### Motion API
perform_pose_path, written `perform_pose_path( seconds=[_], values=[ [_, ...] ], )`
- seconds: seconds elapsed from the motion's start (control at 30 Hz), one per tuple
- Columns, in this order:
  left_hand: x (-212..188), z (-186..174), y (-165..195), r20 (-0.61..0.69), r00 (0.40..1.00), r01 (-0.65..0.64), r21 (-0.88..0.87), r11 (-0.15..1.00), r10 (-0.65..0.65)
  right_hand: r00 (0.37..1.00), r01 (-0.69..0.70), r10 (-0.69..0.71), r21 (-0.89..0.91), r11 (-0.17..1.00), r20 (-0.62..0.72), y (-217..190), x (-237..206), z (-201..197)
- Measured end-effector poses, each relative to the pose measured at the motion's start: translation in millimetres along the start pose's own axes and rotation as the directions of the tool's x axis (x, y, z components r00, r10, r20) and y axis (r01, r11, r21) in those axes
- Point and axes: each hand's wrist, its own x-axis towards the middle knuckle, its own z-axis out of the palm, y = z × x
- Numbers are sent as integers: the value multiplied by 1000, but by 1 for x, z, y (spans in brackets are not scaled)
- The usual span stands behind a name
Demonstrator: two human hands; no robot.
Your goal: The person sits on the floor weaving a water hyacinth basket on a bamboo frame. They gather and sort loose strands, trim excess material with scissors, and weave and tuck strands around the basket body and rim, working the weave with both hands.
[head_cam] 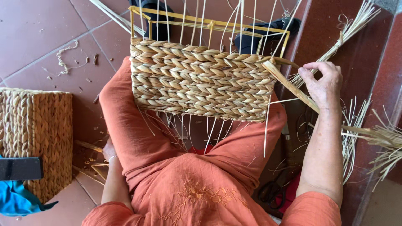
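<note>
- The floor (46, 37) is made of red-brown tiles, and small scraps of fibre are lying on it; there is no bench, the person is sitting low and working on the lap
- A half-woven basket (201, 81) is resting on the knees, on the orange trousers (138, 125). Its braided wall of pale straw is already covering the lower part of a yellow wire frame (209, 21), and thin upright stakes are standing out above and below the weave
- The right hand (324, 83) is staying just beside the right corner of the basket, fingers pinched together on a flat strand (293, 88) that is running from that corner down to the right
- The left hand (109, 150) is lying low beside the left thigh, mostly hidden behind the leg, so I cannot tell if it is open or closed, or holding anything
- A bundle of loose straw (385, 142) is waiting at the right, and a finished woven basket (37, 138) is standing at the left, well apart
- I am judging that the step in hand is pulling the strand tight at the corner, with the wall about two thirds woven
- The next move is probably calling for keeping tension while turning the strand around the corner stake and passing it between the uprights
</note>
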Motion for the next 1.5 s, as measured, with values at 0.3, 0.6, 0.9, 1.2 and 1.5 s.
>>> perform_pose_path(
  seconds=[0.3, 0.6, 0.9, 1.2, 1.5],
  values=[
    [12, -23, 26, -392, 918, -250, -676, 693, -51, 995, 74, -77, -45, 996, -65, -20, -6, 11],
    [-104, -111, 169, -229, 425, -905, -116, 409, 876, 992, 101, -124, 491, 865, 13, -131, -25, 37],
    [-233, -62, 299, 139, 24, -882, -463, 86, 990, 987, -156, 83, 951, 268, 138, -195, -55, 66],
    [-264, 13, 364, 94, -157, -829, -553, -79, 983, 943, -229, 258, 972, 43, 211, -176, -65, 59],
    [-296, 59, 357, 248, -224, -818, -574, -44, 943, 768, -250, 611, 968, 6, 194, -116, -48, 31]
  ],
)
